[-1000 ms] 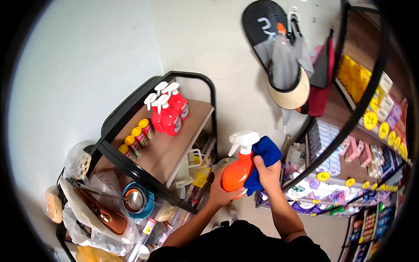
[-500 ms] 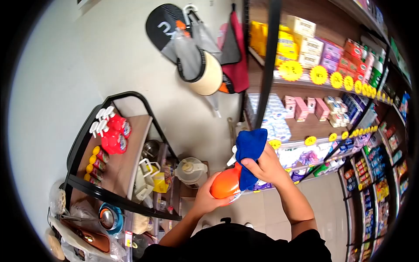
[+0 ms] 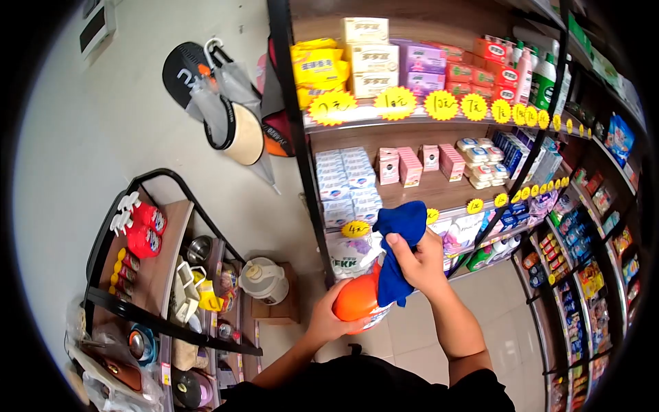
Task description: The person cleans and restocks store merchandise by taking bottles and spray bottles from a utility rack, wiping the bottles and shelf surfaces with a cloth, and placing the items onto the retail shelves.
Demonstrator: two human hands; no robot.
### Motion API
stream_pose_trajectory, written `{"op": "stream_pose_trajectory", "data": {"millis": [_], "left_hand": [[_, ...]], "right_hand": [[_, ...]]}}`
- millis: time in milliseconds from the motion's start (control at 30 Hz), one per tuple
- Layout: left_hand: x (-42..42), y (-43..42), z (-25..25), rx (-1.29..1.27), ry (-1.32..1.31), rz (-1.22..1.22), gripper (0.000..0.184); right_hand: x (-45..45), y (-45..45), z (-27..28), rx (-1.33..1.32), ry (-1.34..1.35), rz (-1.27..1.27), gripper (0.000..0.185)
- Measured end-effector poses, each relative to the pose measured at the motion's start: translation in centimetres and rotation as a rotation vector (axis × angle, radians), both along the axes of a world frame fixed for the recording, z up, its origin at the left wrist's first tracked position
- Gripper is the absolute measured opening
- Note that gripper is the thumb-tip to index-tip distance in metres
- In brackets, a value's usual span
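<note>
My left hand (image 3: pixel 328 312) is wrapped round the body of an orange spray bottle (image 3: pixel 357 299), held tilted in front of me. A blue cloth (image 3: pixel 398 257) is gripped in my right hand (image 3: pixel 420 259), thumb on top. The cloth lies against the bottle's upper part and covers much of its neck and sprayer head. Part of a white label shows low on the bottle's side.
Ahead stands a shelf unit with soap boxes (image 3: pixel 371 58), pink boxes (image 3: pixel 410 167) and yellow price tags (image 3: pixel 395 103). At left, a lower rack (image 3: pixel 171 237) carries red spray bottles (image 3: pixel 145 230). A white bucket (image 3: pixel 264 280) stands on the floor. Caps (image 3: pixel 240 134) hang on the wall.
My view has turned right, so the shelf unit shows more fully and the caps sit further left. Both hands keep their holds; more of the cloth hangs below my right thumb.
</note>
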State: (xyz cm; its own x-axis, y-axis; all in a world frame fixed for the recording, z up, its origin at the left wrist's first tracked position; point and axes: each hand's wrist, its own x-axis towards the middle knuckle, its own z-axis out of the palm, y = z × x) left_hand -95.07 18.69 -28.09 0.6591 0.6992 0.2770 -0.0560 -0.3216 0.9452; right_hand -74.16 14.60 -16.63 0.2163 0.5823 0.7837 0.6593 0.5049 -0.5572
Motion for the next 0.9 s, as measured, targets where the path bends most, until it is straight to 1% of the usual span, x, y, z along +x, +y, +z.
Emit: {"op": "stream_pose_trajectory", "data": {"millis": [67, 133, 200, 233, 300, 333, 400, 433, 467, 533, 567, 600, 667, 700, 767, 800, 867, 900], "left_hand": [[0.9, -0.4, 0.3, -0.033, 0.073, -0.081, 0.083], [2.2, -0.5, -1.1, -0.028, 0.078, -0.095, 0.082], [3.2, -0.7, -1.7, -0.080, 0.017, -0.175, 0.083], [3.6, -0.7, -1.6, -0.080, 0.022, -0.196, 0.083], [4.4, -0.6, -1.2, -0.166, -0.058, -0.282, 0.084], [4.7, -0.4, -0.8, -0.169, -0.060, -0.302, 0.084], [4.9, -0.2, -0.1, -0.129, -0.010, -0.353, 0.086], [5.1, -0.1, -0.5, -0.134, -0.013, -0.371, 0.086], [5.3, 0.0, -1.1, -0.120, -0.008, -0.380, 0.087], [5.3, 0.1, -1.7, -0.108, -0.001, -0.408, 0.089], [5.4, 0.0, -1.7, -0.146, 0.003, -0.421, 0.089], [5.4, 0.1, -1.8, -0.183, 0.006, -0.433, 0.090], [5.4, 1.0, -3.4, -0.139, 0.007, -0.454, 0.093], [5.2, 1.6, -3.4, -0.138, 0.004, -0.478, 0.093], [4.7, 2.9, -3.8, -0.165, -0.026, -0.500, 0.094], [4.4, 3.6, -3.4, -0.165, -0.027, -0.513, 0.094], [3.4, 4.9, -2.4, -0.155, -0.020, -0.563, 0.094], [3.0, 5.7, -2.6, -0.158, -0.017, -0.579, 0.094]], "right_hand": [[2.4, -0.7, -1.0, -0.132, 0.211, 0.011, 0.016], [3.4, -1.6, -1.7, -0.185, 0.501, 0.039, 0.020], [4.9, -3.3, -2.5, -0.296, 0.583, 0.197, 0.022], [5.5, -4.0, -2.7, -0.293, 0.474, 0.194, 0.023], [6.2, -5.3, -2.9, -0.283, 0.240, 0.152, 0.030], [6.3, -5.8, -2.5, -0.284, 0.240, 0.131, 0.030], [6.1, -7.1, -1.1, -0.227, -0.163, -0.117, 0.033], [5.8, -7.5, -0.7, -0.187, -0.194, -0.179, 0.031], [5.6, -7.5, -0.8, -0.193, -0.195, -0.197, 0.031], [4.9, -7.3, -1.2, -0.168, 0.016, -0.308, 0.023], [4.4, -6.8, -1.4, -0.127, 0.106, -0.374, 0.017], [4.2, -6.4, -1.8, -0.110, 0.251, -0.430, 0.016], [4.2, -5.8, -2.6, -0.086, 0.471, -0.394, 0.017], [3.8, -5.9, -2.6, -0.084, 0.465, -0.408, 0.017], [3.3, -6.1, -2.6, -0.121, 0.514, -0.186, 0.016], [3.1, -6.5, -2.4, -0.117, 0.514, -0.198, 0.016], [2.8, -8.2, -1.9, -0.376, 0.519, -0.062, 0.016], [2.9, -9.0, -2.0, -0.433, 0.517, 0.017, 0.015]]}}
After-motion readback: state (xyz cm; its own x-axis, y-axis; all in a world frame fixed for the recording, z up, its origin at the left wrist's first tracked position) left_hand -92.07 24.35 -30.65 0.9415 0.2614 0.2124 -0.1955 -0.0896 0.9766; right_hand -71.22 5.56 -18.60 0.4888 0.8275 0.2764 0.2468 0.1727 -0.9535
